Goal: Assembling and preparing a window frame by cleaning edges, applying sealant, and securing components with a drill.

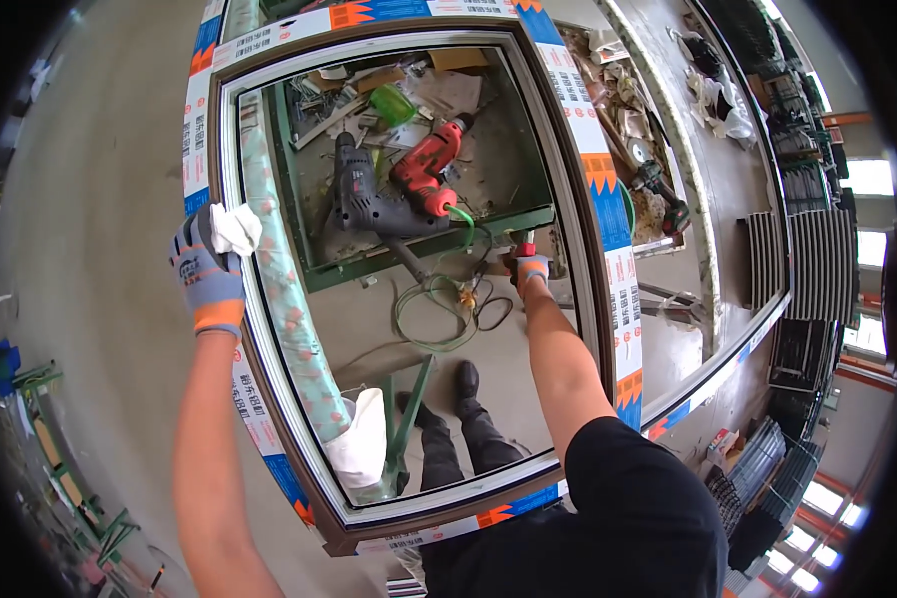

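A large brown window frame (558, 149) with a light inner edge lies in front of me, bordered by printed protective film. My left hand (207, 269), in a grey and orange glove, is closed on a white cloth (237, 230) at the frame's left side. Reaching down inside the frame's opening, my right hand (531, 273), also gloved, is closed around a small red object (525, 249) by the edge of a green metal tray (339, 271). That object's kind is unclear, and the fingers are partly hidden.
In the tray lie a dark power drill (364, 194), a red drill (429, 164) and scraps. A coiled green cable (434, 317) hangs below. Patterned wrap (284, 269) and a white cloth-like piece (361, 439) are at left. At right are an angle grinder (658, 189) and another frame (738, 344).
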A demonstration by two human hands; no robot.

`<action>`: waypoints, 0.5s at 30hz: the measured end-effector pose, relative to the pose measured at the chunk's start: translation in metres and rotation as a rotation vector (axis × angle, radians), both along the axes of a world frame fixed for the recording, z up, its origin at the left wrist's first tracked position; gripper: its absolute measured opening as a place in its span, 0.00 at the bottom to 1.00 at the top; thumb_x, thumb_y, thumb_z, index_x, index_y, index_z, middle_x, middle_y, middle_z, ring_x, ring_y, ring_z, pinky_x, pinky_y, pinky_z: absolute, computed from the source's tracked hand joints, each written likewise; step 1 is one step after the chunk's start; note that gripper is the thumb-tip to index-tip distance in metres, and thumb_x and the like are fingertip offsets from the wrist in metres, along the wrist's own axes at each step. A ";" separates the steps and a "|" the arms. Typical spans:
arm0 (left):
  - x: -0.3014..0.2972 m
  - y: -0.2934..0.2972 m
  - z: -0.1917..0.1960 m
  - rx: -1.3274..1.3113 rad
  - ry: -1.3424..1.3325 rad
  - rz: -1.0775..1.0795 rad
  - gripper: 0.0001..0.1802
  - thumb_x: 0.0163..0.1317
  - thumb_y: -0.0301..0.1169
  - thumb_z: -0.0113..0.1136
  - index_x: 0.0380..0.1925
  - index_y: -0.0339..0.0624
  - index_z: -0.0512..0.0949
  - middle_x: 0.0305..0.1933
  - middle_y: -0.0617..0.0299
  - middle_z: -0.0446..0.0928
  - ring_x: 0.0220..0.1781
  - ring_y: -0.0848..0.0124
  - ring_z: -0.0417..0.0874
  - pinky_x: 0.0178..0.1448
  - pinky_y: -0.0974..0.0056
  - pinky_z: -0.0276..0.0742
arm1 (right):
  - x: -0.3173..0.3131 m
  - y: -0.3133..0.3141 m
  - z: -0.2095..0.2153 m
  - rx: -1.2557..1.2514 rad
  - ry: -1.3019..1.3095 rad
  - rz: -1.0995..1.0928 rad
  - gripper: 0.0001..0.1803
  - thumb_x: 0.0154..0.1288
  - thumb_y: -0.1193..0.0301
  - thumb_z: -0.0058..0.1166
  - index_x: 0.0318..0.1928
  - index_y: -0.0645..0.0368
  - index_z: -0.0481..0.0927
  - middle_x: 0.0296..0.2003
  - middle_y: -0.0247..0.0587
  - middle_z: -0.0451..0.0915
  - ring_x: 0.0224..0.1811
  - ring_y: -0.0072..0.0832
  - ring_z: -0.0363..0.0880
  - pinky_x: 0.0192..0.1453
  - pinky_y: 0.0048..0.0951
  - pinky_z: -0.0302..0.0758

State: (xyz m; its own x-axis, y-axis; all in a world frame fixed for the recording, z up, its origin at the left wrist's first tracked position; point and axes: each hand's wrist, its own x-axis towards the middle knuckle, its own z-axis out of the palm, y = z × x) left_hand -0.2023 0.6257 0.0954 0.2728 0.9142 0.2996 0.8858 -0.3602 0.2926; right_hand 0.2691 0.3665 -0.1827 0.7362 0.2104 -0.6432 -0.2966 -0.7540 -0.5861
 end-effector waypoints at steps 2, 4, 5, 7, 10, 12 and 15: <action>-0.026 -0.002 0.009 0.025 0.081 0.070 0.29 0.59 0.30 0.62 0.62 0.41 0.69 0.64 0.48 0.69 0.67 0.47 0.66 0.72 0.49 0.61 | -0.046 0.027 0.012 0.045 0.179 -0.049 0.12 0.49 0.70 0.71 0.25 0.50 0.76 0.15 0.30 0.69 0.10 0.23 0.62 0.14 0.31 0.57; -0.027 0.002 0.012 0.119 0.070 0.046 0.33 0.56 0.27 0.62 0.65 0.45 0.69 0.61 0.52 0.71 0.64 0.50 0.68 0.71 0.50 0.63 | -0.047 0.025 0.019 0.128 -0.127 -0.006 0.10 0.49 0.72 0.70 0.25 0.52 0.77 0.16 0.31 0.70 0.11 0.24 0.63 0.15 0.31 0.58; -0.031 0.001 0.007 0.119 0.079 0.052 0.33 0.56 0.27 0.62 0.65 0.45 0.69 0.61 0.52 0.71 0.64 0.50 0.68 0.71 0.50 0.63 | -0.059 0.022 0.021 0.175 -0.119 -0.045 0.08 0.48 0.72 0.69 0.26 0.53 0.79 0.17 0.32 0.72 0.13 0.26 0.67 0.18 0.33 0.62; -0.034 0.005 -0.001 0.093 0.097 0.065 0.32 0.57 0.29 0.62 0.64 0.45 0.69 0.62 0.52 0.71 0.65 0.49 0.68 0.71 0.49 0.63 | -0.068 0.015 0.025 0.085 -0.170 0.026 0.08 0.48 0.72 0.68 0.27 0.55 0.80 0.18 0.33 0.74 0.16 0.28 0.70 0.20 0.34 0.65; -0.009 0.004 0.002 0.078 0.021 0.020 0.32 0.57 0.30 0.63 0.63 0.45 0.70 0.61 0.50 0.71 0.65 0.49 0.68 0.71 0.49 0.64 | -0.036 -0.005 0.021 -0.199 -0.354 0.187 0.07 0.50 0.71 0.65 0.29 0.59 0.82 0.22 0.38 0.80 0.23 0.31 0.78 0.28 0.37 0.72; -0.008 0.001 0.003 0.049 0.063 0.032 0.31 0.56 0.30 0.63 0.63 0.45 0.70 0.61 0.49 0.71 0.64 0.50 0.69 0.70 0.50 0.65 | -0.048 -0.014 0.031 -0.168 -0.423 0.343 0.09 0.53 0.68 0.63 0.31 0.61 0.82 0.23 0.39 0.82 0.23 0.30 0.80 0.30 0.37 0.74; -0.023 0.002 0.011 0.072 0.088 0.057 0.30 0.56 0.31 0.63 0.61 0.45 0.71 0.60 0.50 0.71 0.63 0.50 0.70 0.69 0.50 0.65 | -0.075 -0.003 0.069 -0.225 -0.364 0.433 0.11 0.57 0.66 0.55 0.39 0.53 0.84 0.36 0.53 0.85 0.43 0.52 0.83 0.47 0.48 0.77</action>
